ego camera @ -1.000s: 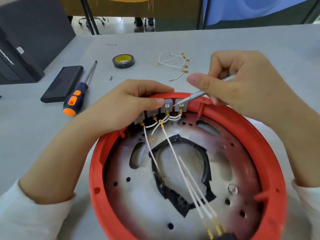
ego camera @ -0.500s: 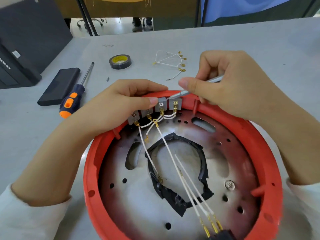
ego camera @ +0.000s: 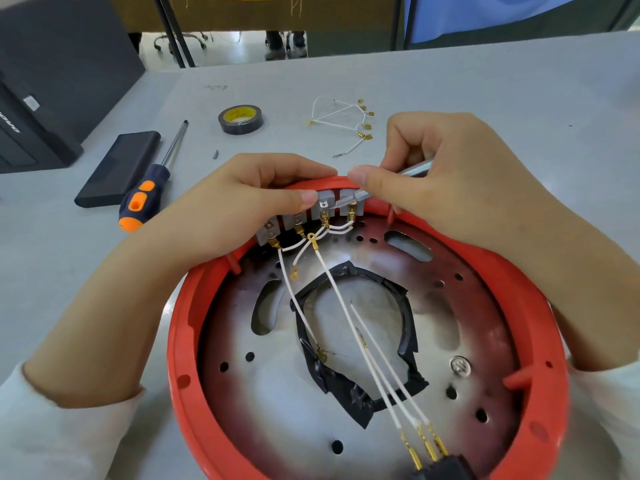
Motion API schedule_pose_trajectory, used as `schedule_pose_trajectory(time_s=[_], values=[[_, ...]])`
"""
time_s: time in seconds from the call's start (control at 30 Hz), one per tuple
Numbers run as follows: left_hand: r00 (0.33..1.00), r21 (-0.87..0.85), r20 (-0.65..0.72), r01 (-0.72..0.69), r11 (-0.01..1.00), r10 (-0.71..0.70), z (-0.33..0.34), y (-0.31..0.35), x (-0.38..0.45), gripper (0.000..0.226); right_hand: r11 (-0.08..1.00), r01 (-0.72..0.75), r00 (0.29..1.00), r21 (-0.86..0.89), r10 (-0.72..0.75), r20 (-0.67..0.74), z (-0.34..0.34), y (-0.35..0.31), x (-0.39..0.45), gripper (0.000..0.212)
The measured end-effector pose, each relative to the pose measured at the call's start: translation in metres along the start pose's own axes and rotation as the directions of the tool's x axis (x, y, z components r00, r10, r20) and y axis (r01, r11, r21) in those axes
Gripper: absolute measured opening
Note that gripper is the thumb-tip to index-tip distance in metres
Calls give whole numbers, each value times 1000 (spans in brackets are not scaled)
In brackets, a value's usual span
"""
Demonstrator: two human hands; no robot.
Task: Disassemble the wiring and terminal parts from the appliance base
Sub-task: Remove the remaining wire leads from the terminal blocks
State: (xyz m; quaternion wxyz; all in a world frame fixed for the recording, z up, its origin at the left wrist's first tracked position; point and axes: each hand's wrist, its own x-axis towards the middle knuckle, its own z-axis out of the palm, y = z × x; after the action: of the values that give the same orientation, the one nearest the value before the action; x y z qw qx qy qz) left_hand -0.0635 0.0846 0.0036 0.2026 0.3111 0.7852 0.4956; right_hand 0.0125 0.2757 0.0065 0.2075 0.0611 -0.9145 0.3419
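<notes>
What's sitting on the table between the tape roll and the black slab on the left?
In the head view, the orange-handled screwdriver lies between the tape roll and black slab.

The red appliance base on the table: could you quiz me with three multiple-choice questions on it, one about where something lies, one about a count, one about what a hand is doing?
1. Where does the roll of tape lie?
A. inside the red base
B. on the table beyond the base
C. on the black case

2. How many grey terminal blocks stand in a row at the base's far rim?
A. two
B. four
C. six

3. What is the right hand doing?
A. resting empty on the table
B. gripping the orange-handled screwdriver
C. holding a thin metal tool to a terminal block

Answers:
1 B: the tape sits on the grey table, past the red base.
2 B: four blocks show side by side.
3 C: the thin metal tool reaches the rightmost block, while the orange-handled screwdriver lies untouched.
</notes>
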Motion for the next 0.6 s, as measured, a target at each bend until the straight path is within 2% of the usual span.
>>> schedule_pose_trajectory(time_s=[0.17, 0.6], values=[[1000, -6, 5, 12, 1000, -12, 0, 0, 0, 30, 1000, 21, 999, 3, -21, -31, 1, 2, 0, 36], [1000, 13, 4, -1, 1000, 1, -1, -1, 1, 29, 999, 32, 999, 37, -33, 12, 1, 4, 3, 36]])
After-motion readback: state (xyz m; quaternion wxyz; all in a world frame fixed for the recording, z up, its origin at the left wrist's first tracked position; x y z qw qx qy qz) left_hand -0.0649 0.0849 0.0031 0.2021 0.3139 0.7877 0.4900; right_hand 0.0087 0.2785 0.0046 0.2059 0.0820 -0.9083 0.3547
